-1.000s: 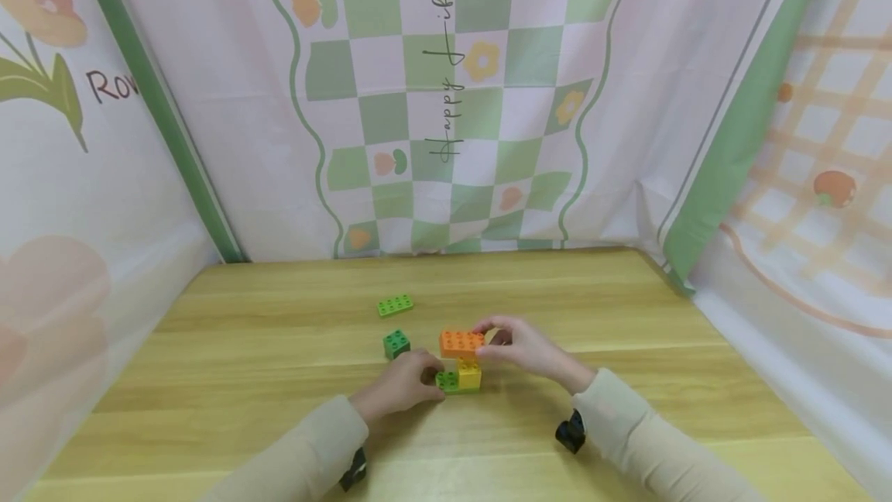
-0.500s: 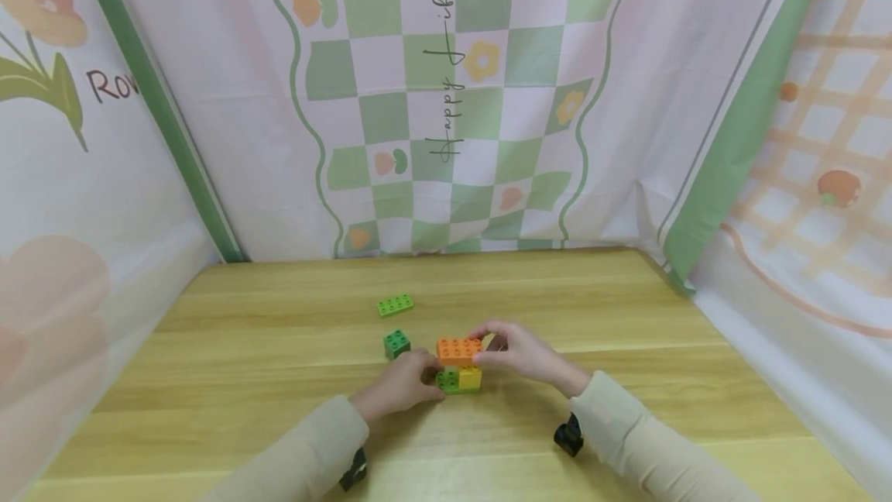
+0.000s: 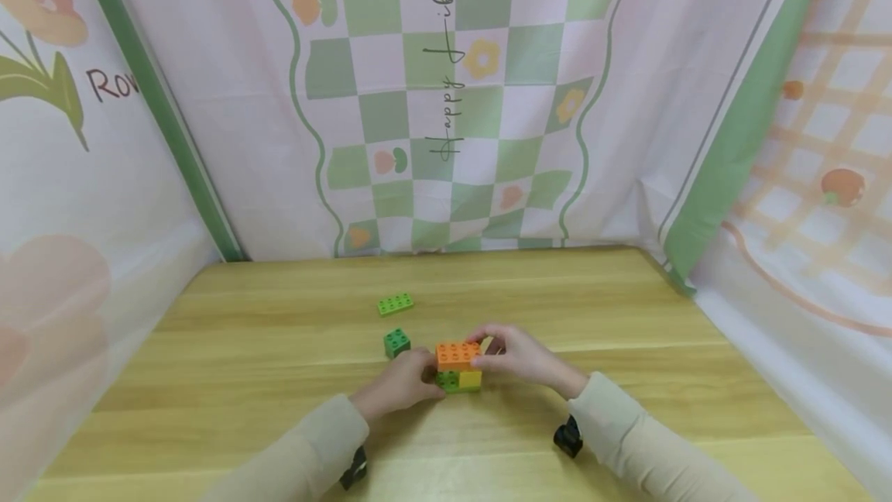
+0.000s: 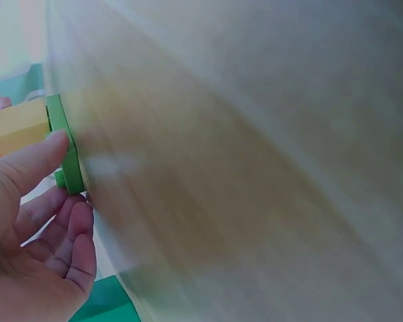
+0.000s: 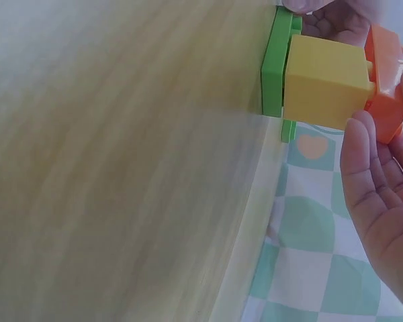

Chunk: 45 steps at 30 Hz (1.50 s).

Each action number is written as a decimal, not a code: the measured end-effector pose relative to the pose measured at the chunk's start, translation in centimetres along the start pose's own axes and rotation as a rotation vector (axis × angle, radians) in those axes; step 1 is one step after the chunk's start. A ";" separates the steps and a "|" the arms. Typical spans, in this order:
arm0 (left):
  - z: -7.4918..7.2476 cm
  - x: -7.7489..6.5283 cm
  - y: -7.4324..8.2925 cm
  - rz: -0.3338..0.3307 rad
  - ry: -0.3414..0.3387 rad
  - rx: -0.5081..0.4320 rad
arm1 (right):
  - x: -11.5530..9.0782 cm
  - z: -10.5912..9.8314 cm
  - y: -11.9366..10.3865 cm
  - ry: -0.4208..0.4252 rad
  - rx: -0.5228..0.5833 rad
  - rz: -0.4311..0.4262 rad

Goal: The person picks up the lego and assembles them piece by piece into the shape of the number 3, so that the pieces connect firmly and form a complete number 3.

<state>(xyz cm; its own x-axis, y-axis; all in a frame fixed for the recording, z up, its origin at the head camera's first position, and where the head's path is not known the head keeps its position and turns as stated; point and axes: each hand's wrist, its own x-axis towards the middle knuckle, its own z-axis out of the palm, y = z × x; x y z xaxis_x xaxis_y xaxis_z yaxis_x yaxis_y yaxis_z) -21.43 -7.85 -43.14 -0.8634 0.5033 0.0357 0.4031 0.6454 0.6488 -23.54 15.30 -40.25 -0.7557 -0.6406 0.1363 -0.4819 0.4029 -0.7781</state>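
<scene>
My left hand (image 3: 396, 384) pinches the left end of a light green building plate (image 4: 68, 151) between thumb and fingers, low on the wooden table. A yellow brick (image 5: 326, 80) sits on the plate's right end. With thumb and fingertips, my right hand (image 3: 526, 356) grips an eight-stud orange brick (image 3: 457, 355) by its right end. This orange brick lies over the yellow one and overhangs the plate's left half. In the right wrist view it tilts slightly, and some yellow studs (image 5: 371, 87) show in the gap between the two.
A dark green brick (image 3: 397, 343) stands just beyond my left hand. Farther back lies a loose light green plate (image 3: 395, 304). Black wrist devices (image 3: 568, 438) hang below both sleeves. Printed curtains (image 3: 446, 177) border the table (image 3: 279, 316) at the back and sides.
My right hand has brought the orange brick down and slightly left, from beyond the yellow brick to over it. The left hand keeps its place on the light green plate.
</scene>
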 end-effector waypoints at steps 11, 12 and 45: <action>-0.1 -0.1 -0.4 -0.029 -0.005 -0.067 | -0.1 0.1 -0.4 0.006 0.000 -0.015; 0.0 -0.1 -0.4 -0.036 -0.005 -0.068 | -0.1 0.2 -0.4 0.006 -0.002 -0.016; -0.1 -0.4 -0.7 -0.087 0.023 -0.109 | -0.6 0.0 -3.8 0.011 -0.040 0.004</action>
<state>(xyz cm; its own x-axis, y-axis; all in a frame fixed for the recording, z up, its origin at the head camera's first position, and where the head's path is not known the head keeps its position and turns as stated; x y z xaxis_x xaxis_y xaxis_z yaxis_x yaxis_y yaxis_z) -21.42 -8.52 -43.49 -0.9008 0.4341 -0.0077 0.2921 0.6189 0.7291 -21.27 14.16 -37.34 -0.7624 -0.6317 0.1403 -0.4960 0.4313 -0.7536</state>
